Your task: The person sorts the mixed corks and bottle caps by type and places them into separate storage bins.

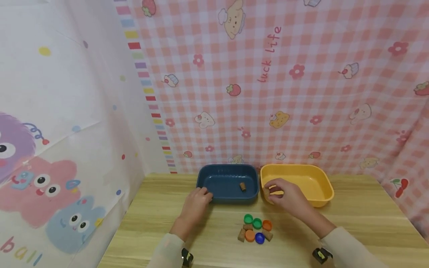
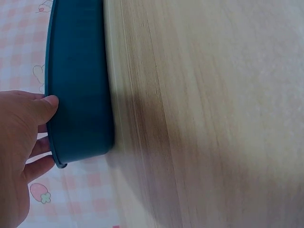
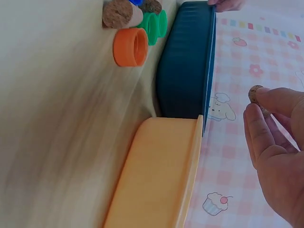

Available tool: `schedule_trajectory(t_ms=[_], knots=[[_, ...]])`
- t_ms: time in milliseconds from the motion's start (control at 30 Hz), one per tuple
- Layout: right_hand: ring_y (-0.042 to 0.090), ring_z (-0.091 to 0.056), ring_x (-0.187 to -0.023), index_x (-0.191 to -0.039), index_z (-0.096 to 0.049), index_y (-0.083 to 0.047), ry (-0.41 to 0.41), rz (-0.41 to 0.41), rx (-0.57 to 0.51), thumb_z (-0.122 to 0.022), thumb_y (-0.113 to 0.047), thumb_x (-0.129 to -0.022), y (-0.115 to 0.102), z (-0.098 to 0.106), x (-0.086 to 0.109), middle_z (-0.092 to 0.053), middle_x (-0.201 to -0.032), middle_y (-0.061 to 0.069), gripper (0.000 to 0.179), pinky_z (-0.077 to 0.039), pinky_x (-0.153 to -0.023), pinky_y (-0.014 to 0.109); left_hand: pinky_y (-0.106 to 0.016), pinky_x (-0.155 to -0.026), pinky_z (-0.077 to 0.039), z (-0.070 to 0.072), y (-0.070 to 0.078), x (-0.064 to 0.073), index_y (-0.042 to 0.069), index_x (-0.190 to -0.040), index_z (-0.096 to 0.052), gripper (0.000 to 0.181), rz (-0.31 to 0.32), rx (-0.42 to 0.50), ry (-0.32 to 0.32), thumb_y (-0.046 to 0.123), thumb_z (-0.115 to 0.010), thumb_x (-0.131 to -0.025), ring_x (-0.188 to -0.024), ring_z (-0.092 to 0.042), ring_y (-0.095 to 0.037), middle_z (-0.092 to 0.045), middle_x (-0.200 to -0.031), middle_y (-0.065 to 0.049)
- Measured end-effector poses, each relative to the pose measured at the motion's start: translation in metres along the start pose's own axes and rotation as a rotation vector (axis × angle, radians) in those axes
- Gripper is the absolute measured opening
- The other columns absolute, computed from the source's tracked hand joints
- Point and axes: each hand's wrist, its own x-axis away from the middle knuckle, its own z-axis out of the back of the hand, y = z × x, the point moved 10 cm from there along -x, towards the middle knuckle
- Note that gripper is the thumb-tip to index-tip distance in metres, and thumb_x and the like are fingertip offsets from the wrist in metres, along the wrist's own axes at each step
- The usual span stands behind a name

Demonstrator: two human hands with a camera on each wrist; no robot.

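Left hand: the left hand [image 1: 198, 201] grips the near left corner of the blue tray [image 1: 218, 185], thumb on the outer wall and fingers over the rim
Right hand: the right hand [image 1: 285, 195] pinches a cork between thumb and fingertips, above the left end of the yellow tray [image 1: 308, 185]
Held cork: the held cork [image 1: 266, 191] is higher than the tray rims, its long axis running roughly near to far in the head view; the fingers cover part of it, so its exact tilt cannot be told
Cork in the blue tray: the lying cork [image 1: 242, 187] rests in the right half, long axis near to far, its near end turned slightly right
Trays: side by side at the far part of the worktop [image 1: 151, 212], blue left, yellow right, both with long sides left to right
Loose corks: three near the trays; the far cork [image 1: 248, 226] points left to right, the left cork [image 1: 241, 235] slants from near left to far right, the right cork [image 1: 267, 234] from far left to near right
Caps: two green caps [image 1: 248, 219], two orange caps [image 1: 267, 225] and a blue cap [image 1: 259, 238] among the loose corks
Backdrop: pink checked cloth [image 1: 218, 104] behind the trays
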Motion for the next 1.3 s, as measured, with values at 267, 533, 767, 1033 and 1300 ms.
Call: schedule_trajectory(t_ms=[267, 533, 767, 1033, 1300], knots=[[0.031, -0.073, -0.105, -0.117, -0.072, -0.009, -0.013, 0.044, 0.04, -0.079, 0.001, -0.088, -0.014, -0.001, -0.02, -0.07, -0.117, 0.011, 0.031, -0.062, -0.084, 0.037, -0.034, -0.062, -0.05, 0.003, 0.002, 0.0, 0.011, -0.085, -0.075, 0.005, -0.013, 0.01, 0.029, 0.011, -0.079, -0.088, -0.068, -0.057, -0.022, -0.061, -0.078, -0.003], [0.032, -0.073, -0.105, -0.116, -0.071, -0.007, -0.045, 0.074, 0.028, -0.078, 0.005, -0.087, -0.019, -0.014, -0.035, -0.07, -0.116, 0.012, 0.032, -0.062, -0.084, 0.037, -0.033, -0.063, -0.05, 0.002, 0.001, 0.001, 0.011, -0.086, -0.076, 0.004, -0.004, 0.013, 0.01, 0.013, -0.08, -0.088, -0.069, -0.056, -0.022, -0.061, -0.079, -0.003], [0.027, -0.072, -0.101, -0.114, -0.072, -0.007, -0.062, 0.091, 0.048, -0.079, 0.004, -0.086, -0.021, -0.024, -0.049, -0.072, -0.114, 0.01, 0.031, -0.062, -0.083, 0.037, -0.033, -0.062, -0.05, -0.001, 0.0, 0.0, 0.011, -0.086, -0.076, 0.004, -0.002, 0.013, -0.012, 0.013, -0.078, -0.089, -0.068, -0.056, -0.022, -0.06, -0.079, -0.004], [0.021, -0.07, -0.094, -0.113, -0.072, -0.008, -0.063, 0.099, 0.092, -0.08, 0.002, -0.086, -0.022, -0.031, -0.065, -0.071, -0.109, 0.007, 0.03, -0.061, -0.081, 0.036, -0.034, -0.063, -0.051, -0.002, 0.001, -0.001, 0.012, -0.086, -0.076, 0.005, -0.005, 0.007, -0.025, 0.013, -0.078, -0.09, -0.069, -0.056, -0.022, -0.06, -0.079, -0.003], [0.027, -0.071, -0.098, -0.111, -0.071, -0.004, -0.075, 0.106, 0.097, -0.081, 0.006, -0.083, -0.026, -0.042, -0.08, -0.067, -0.113, 0.012, 0.032, -0.061, -0.083, 0.038, -0.034, -0.062, -0.05, -0.001, 0.002, -0.001, 0.012, -0.085, -0.075, 0.006, -0.019, 0.006, -0.005, 0.013, -0.08, -0.088, -0.068, -0.056, -0.022, -0.06, -0.078, -0.003]])
